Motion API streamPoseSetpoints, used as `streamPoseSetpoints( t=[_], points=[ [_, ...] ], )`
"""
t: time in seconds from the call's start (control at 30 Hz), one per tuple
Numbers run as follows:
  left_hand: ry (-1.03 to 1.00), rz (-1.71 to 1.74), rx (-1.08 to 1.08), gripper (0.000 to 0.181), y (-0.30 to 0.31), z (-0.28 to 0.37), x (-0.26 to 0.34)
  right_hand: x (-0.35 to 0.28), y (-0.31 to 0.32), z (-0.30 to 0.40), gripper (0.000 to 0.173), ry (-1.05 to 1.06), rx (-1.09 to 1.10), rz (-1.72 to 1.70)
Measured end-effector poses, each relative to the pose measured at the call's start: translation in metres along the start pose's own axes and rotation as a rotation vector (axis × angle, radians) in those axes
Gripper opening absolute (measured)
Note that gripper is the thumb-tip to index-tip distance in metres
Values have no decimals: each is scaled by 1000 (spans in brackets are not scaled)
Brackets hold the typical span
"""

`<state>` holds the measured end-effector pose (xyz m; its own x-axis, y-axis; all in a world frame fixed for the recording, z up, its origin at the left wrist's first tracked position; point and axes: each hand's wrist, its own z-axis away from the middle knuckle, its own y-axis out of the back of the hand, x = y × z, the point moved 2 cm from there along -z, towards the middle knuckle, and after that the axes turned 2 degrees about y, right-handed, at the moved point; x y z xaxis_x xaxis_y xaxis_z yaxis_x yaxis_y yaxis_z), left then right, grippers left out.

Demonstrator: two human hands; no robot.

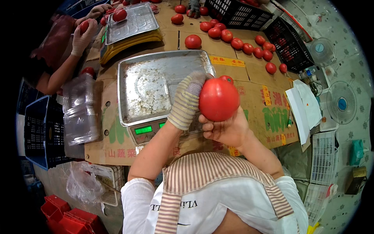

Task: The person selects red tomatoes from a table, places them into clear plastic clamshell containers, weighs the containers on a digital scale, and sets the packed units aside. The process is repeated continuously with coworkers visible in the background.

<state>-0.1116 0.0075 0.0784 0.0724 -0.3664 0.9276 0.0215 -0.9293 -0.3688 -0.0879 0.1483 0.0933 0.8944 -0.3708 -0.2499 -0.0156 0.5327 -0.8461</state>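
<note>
A large red tomato [219,99] is held up between my two hands above the near right part of a cardboard-covered table. My left hand [188,99], in a striped knit glove, presses against the tomato's left side. Bare, my right hand [226,128] cups the tomato from below, its fingers curled under it. Part of a smaller tomato [226,79] shows just behind the large one. Left of my hands lies the bare, stained metal pan of a digital scale [143,87], its green display lit. A single tomato [193,41] rests beyond the pan.
Several tomatoes [237,43] lie in a loose row at the far right, near black plastic crates [239,14]. At the left stand a second scale [133,23], stacked clear plastic trays [80,111] and a blue crate [35,131]. A co-worker's gloved hand [81,39] holds a tomato.
</note>
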Motion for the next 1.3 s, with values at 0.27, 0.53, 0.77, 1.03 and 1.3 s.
streamPoseSetpoints(
  t=[0.27, 0.53, 0.77, 1.03, 1.3],
  points=[
    [138, 552, -137, 54, 0, 0, -9, -4, -1, -1, 88, 0, -39, 228],
    [370, 984, 101, 58, 3, 3, -28, -25, 11, 2, 26, 839, 236, 1041],
    [239, 1001, 32, 60, -6, 10, -20, -28, 3, -14, 73, 1122, 133, 1242],
    [43, 461, -98, 81, 12, 11, -5, -28, -20, -27, 78, 1000, 50, 1075],
    [186, 1051, -123, 79, 58, 22, 28, -8, -43, -58, 69, 1067, 116, 1312]
  ],
)
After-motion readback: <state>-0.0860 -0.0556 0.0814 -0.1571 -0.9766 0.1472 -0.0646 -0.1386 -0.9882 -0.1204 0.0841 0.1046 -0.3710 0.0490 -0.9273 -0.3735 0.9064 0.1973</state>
